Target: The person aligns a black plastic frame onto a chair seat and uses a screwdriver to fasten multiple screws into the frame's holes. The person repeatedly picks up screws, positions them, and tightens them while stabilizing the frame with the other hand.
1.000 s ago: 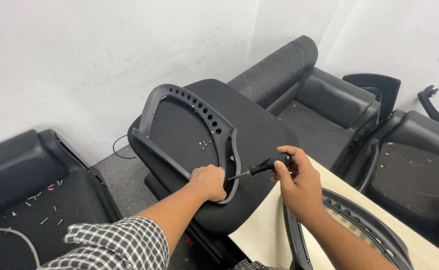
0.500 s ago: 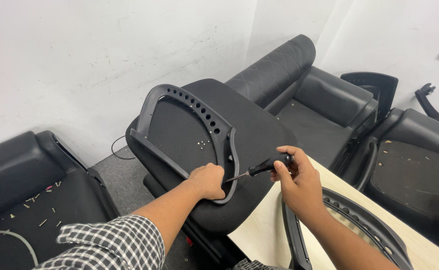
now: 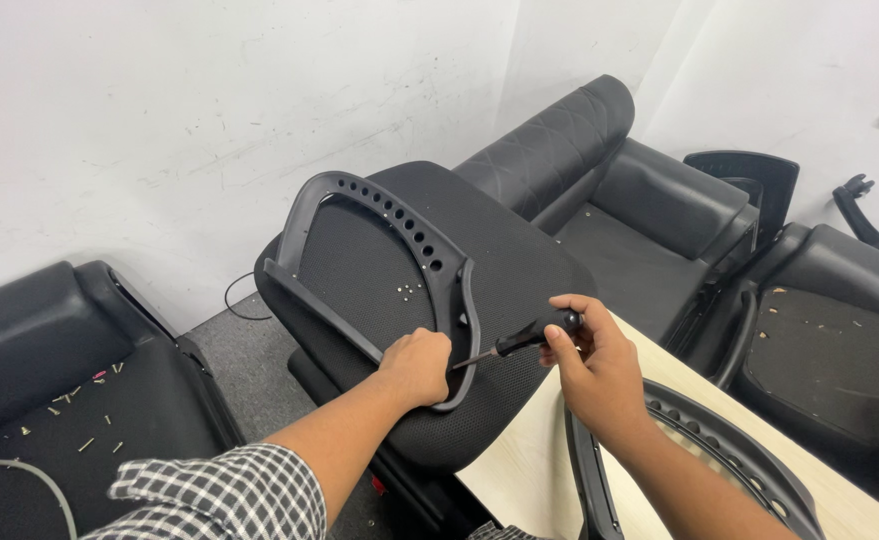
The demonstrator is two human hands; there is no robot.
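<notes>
Left hand (image 3: 417, 365) curled shut around the near lower rail of the dark grey plastic curved frame with a row of round holes (image 3: 399, 225), clamping it down on the black mesh chair seat cushion (image 3: 519, 260). Right hand (image 3: 591, 365) wrapped in a fist around the black-handled screwdriver (image 3: 524, 335), shaft angled left and down, tip at the frame's right rail just beside the left knuckles; exact contact point too small to tell. Cushion sits tilted at the left edge of the light wood tabletop (image 3: 529, 470). A few small screws (image 3: 406, 291) lie on the mesh inside the frame. Second grey frame (image 3: 719, 440) lies on the tabletop under the right forearm. Black leather sofa (image 3: 599, 170) far right against the white wall; black seat shell with scattered screws (image 3: 49, 410) near left.
</notes>
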